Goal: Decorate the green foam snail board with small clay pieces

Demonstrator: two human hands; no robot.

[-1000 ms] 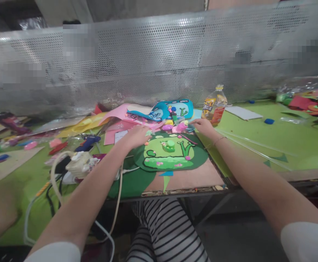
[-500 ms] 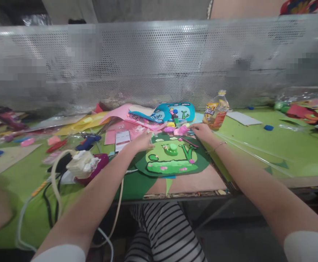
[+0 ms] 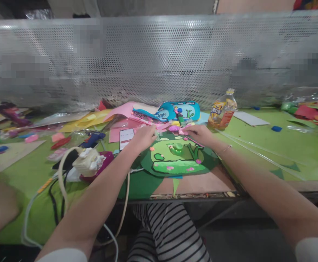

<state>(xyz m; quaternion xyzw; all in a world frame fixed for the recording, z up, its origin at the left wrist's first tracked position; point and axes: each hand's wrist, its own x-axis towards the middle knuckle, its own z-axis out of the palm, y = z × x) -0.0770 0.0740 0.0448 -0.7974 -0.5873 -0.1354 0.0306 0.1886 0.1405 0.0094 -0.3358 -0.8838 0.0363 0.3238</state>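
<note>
A dark green board with a clay picture [image 3: 148,165] lies before me, showing a green snail [image 3: 177,148], plants and pink flowers. At its upper right edge, my right hand [image 3: 201,134] has its fingertips closed on a lump of pink modelling clay [image 3: 184,130]. My left hand [image 3: 145,137] hovers at the board's upper left edge, its fingers pinched together; a small pale scrap shows by the fingertips, too blurred to name. Purple clay [image 3: 174,128] and yellow clay [image 3: 175,123] sit between the hands. Behind them leans a blue clay picture [image 3: 193,109].
A bottle of orange drink [image 3: 222,112] stands at the right beyond my hand. On the left are a phone [image 3: 126,137], a white power adapter [image 3: 86,163] with cables, a blue glue gun [image 3: 93,138] and pink paper [image 3: 120,111]. A perforated metal screen [image 3: 153,62] closes off the back.
My right hand has moved left onto the pink clay. The left hand's fingers have drawn together. The whole view has shifted slightly.
</note>
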